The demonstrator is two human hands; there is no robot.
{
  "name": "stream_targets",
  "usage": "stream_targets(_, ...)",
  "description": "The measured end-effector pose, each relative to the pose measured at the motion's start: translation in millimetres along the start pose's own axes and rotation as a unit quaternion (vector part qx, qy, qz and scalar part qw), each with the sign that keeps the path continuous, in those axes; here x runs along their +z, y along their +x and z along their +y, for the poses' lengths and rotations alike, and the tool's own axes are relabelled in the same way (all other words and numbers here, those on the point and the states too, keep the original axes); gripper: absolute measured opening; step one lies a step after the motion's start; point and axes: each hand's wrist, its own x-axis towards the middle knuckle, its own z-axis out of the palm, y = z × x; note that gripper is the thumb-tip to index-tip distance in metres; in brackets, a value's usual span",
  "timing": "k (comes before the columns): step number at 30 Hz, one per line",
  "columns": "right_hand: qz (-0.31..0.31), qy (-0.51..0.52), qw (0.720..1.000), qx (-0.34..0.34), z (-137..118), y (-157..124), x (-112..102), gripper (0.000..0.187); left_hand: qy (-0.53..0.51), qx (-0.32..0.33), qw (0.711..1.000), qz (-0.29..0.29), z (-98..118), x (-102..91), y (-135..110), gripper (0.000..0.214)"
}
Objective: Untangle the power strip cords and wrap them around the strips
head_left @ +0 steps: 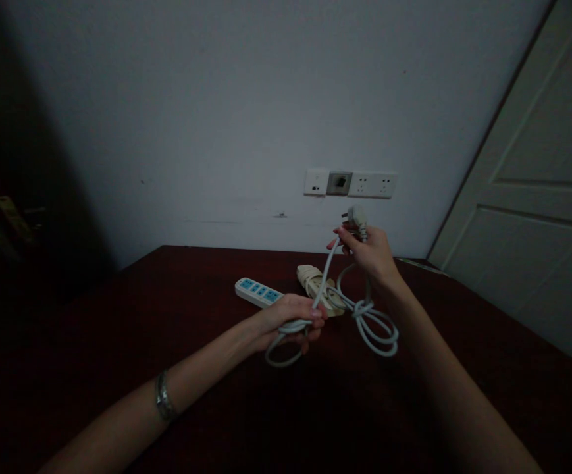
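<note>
My right hand point(372, 253) is closed around a white plug point(356, 218) and lifts it above the dark red table point(167, 316). From the plug a white cable point(374, 329) hangs down in loops, partly bundled. My left hand point(290, 319) grips another part of that cable just above the tabletop. Behind my hands lie a white power strip with blue sockets point(259, 292) and a cream-coloured power strip point(318, 284), both flat on the table.
A row of wall sockets point(349, 184) sits on the white wall behind the table. A pale door point(537, 217) stands at the right. The left side of the room is dark, with dim objects I cannot make out.
</note>
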Motion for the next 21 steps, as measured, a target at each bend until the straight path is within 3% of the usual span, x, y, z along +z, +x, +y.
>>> stream_targets(3, 0.006, 0.006, 1.0, -0.001, 1, 1, 0, 0.019, 0.072, -0.015, 0.997, 0.019, -2, -2.6, 2, 0.011)
stream_targets(10, 0.049, 0.024, 0.998, 0.014, 8, 7, -10, 0.013, 0.071, -0.051, 0.996, 0.004, 0, -2.0, 4, 0.016)
stream_targets(16, 0.046, 0.048, 0.996, 0.058, 13, 8, -9, 0.013, 0.158, -0.067, 0.985, 0.027, -2, -1.0, 3, 0.017)
stream_targets(21, 0.052, 0.077, 0.993, 0.074, 21, 10, -10, 0.018, 0.221, -0.097, 0.97, -0.006, 0, -1.3, 3, 0.019)
